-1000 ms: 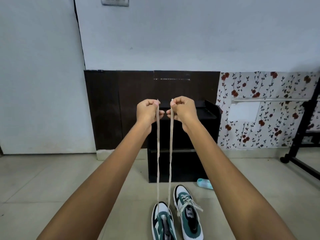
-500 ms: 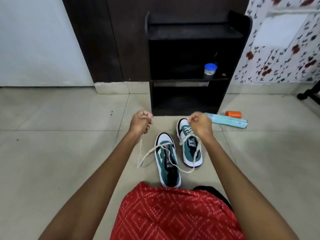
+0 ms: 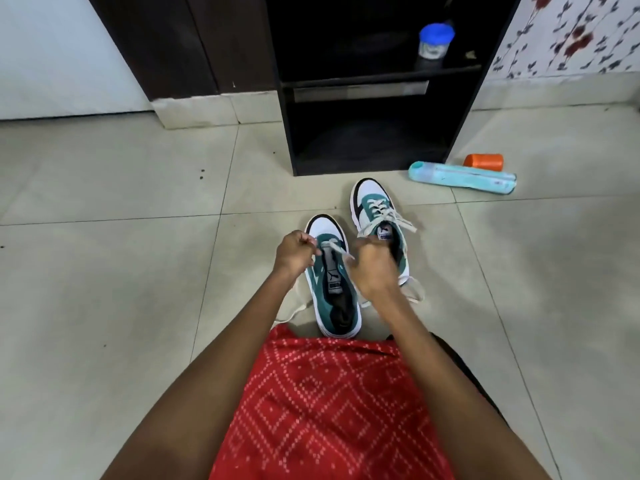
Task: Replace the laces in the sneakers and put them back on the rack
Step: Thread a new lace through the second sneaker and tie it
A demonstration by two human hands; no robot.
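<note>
Head camera: a person crouches over a pair of green-and-white sneakers on a pale tiled floor (image 3: 104, 271), both arms reaching in from the bottom of the frame. The left hand (image 3: 294, 254), fingers curled, pinches one end of a white lace (image 3: 341, 252) just left of centre. It sits at the toe-side eyelets of the nearer sneaker (image 3: 332, 289), which stands at mid-frame with its tongue bare. The right hand (image 3: 372, 268), clenched and slightly blurred, grips the other run of the same lace just right of centre. It partly covers the heel of the second sneaker (image 3: 367, 194). Slack from the lace trails on the tiles on both sides of the nearer sneaker, looping out at lower left and at right of the pair.

The second sneaker stands just beside the first, a little higher in the frame, with its threaded laces (image 3: 382, 216) in place and their loose ends splayed. Neither shoe is on the black rack (image 3: 367, 140), which stands open-fronted at top centre. On the rack's upper shelf, at upper right, stands a small jar with a blue lid (image 3: 433, 41).

A teal tube (image 3: 460, 176) and an orange cylinder (image 3: 484, 161) lie on the floor to the right of the rack (their labels cannot be read). A red patterned garment (image 3: 329, 403) fills the lower centre between the arms.
</note>
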